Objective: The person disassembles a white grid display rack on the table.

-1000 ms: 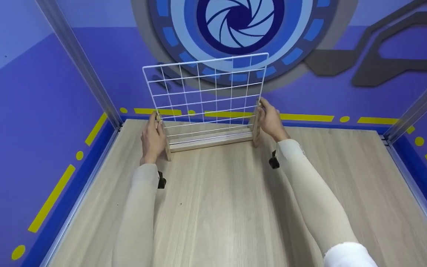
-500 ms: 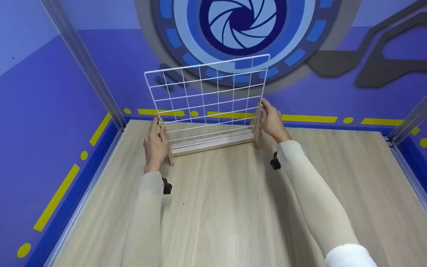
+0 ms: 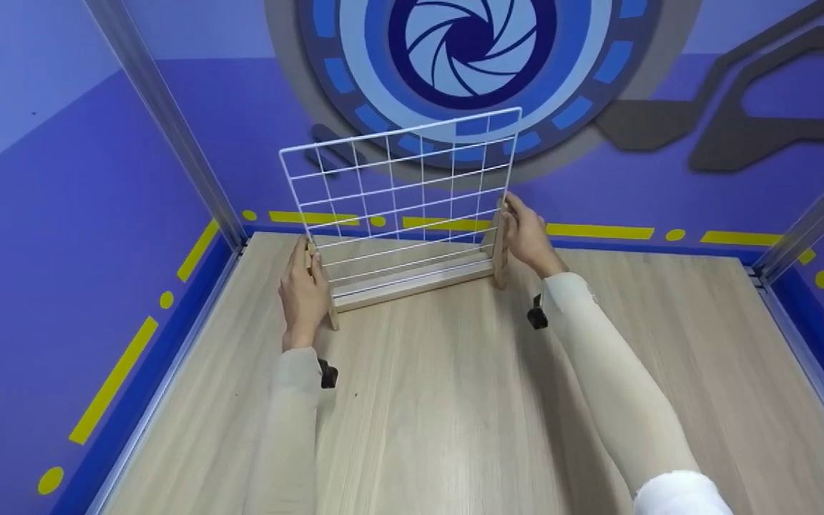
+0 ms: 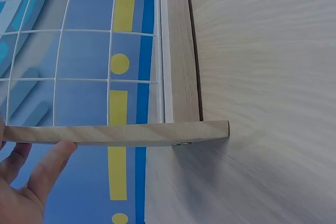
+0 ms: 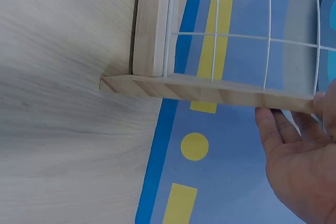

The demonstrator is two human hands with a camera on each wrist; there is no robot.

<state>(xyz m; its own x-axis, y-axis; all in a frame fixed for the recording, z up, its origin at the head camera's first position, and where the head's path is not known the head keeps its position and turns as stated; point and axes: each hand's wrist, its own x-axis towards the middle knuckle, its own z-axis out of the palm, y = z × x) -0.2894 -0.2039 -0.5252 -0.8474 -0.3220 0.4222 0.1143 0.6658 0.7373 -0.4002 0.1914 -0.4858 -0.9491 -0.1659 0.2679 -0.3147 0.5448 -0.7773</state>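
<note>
A white wire grid panel (image 3: 412, 193) stands upright in a light wooden stand (image 3: 412, 282) near the back of the wooden table (image 3: 455, 415). My left hand (image 3: 303, 293) holds the stand's left end piece (image 4: 121, 134), fingers along its outer side and thumb over its edge. At the other side, my right hand (image 3: 526, 236) grips the right end piece (image 5: 210, 92), with the thumb on one face and the fingers (image 5: 283, 129) behind it. The stand's left end lies nearer to me than its right end.
Blue walls with yellow markings close in the table at the back and on both sides. Metal corner posts (image 3: 162, 114) (image 3: 812, 214) rise at the back corners. A black strap mount sits on each wrist (image 3: 327, 374) (image 3: 537, 315). The table stretches bare between my forearms.
My left hand has drawn the stand's left end a little toward me, turning the grid slightly. The right hand has stayed at the right end.
</note>
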